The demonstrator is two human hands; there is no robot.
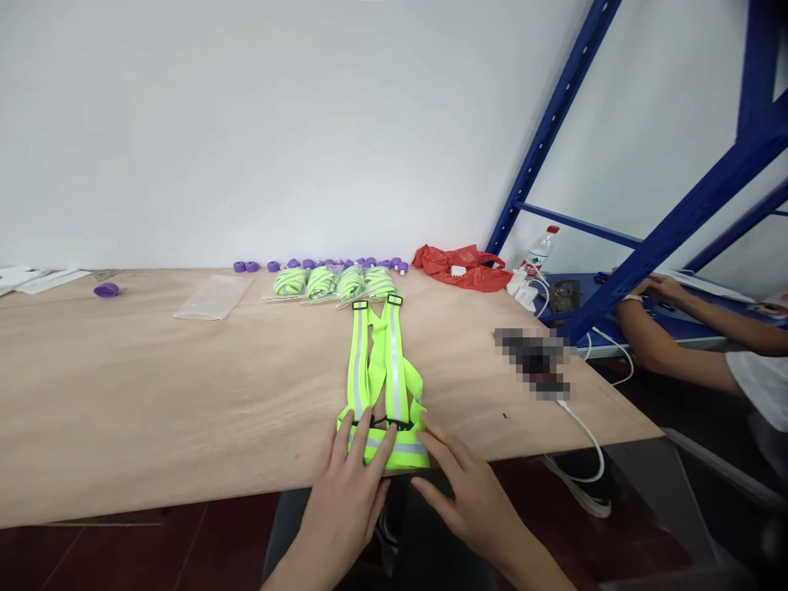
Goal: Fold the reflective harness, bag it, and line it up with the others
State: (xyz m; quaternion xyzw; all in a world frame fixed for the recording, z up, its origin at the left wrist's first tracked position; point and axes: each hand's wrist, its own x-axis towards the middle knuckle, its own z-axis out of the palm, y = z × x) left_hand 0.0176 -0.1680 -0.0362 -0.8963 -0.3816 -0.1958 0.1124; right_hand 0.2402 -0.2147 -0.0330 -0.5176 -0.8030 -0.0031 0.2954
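A neon-yellow reflective vest (395, 373) made of elastic straps with silver stripes lies spread on the wooden table, its two shoulder straps pointing away from me. Black buckles show at the far ends and near the waist band. My left hand (345, 484) rests with spread fingers on the left part of the waist band. At the band's right end, my right hand (471, 488) touches the edge with its fingers stretched out and apart. Beyond the vest, several rolled-up vests in clear bags (321, 283) sit in a row.
Several purple round pieces (274, 266) line the wall. A flat clear bag (215, 297) lies left, a red plastic bag (461, 267) at the back right. A blurred dark object (534, 361) with a white cable lies right. Beside a blue rack (665, 213), another person's arms (671, 328) are working.
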